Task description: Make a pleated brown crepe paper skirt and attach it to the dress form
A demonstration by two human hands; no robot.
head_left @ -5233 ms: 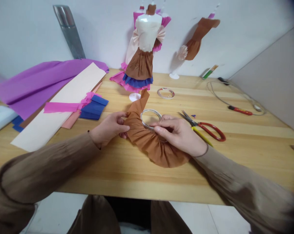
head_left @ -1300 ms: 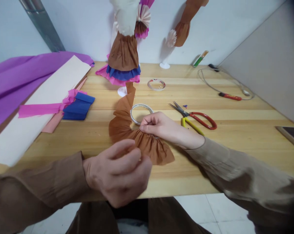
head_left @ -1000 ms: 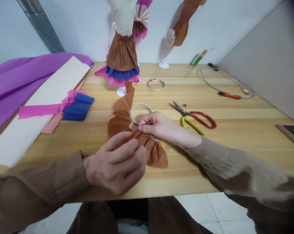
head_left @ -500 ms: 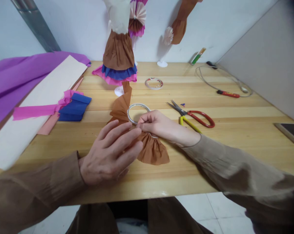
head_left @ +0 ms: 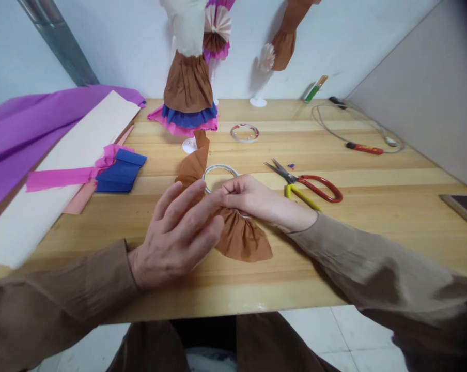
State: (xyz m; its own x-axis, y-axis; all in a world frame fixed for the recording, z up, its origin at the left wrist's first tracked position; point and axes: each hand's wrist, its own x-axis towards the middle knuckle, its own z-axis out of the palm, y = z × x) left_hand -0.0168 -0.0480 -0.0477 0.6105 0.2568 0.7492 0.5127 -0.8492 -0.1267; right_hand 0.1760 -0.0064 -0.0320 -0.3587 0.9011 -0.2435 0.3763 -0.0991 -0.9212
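A pleated brown crepe paper strip (head_left: 244,238) curves around the near and left sides of a white tape ring (head_left: 221,167) on the table. My right hand (head_left: 252,199) is closed in a pinch on the gathered paper edge at the ring's near side. My left hand (head_left: 177,235) lies over the strip from the left, its fingers stretched and spread. One of its fingertips meets the right hand's fingertips. The left thumb is hidden, and so is the paper under that palm. The strip's far end stands up behind the ring.
Red-handled scissors (head_left: 318,187) and a yellow tool (head_left: 305,198) lie right. Behind are a clear tape roll (head_left: 245,133), a layered paper skirt figure (head_left: 189,85) and a cabled red tool (head_left: 364,148). Blue crepe paper (head_left: 119,173) and a cream sheet (head_left: 74,139) lie left.
My left hand has shifted slightly up, with its fingers closer to the right hand's pinch. The right hand stays at nearly the same spot on the ring.
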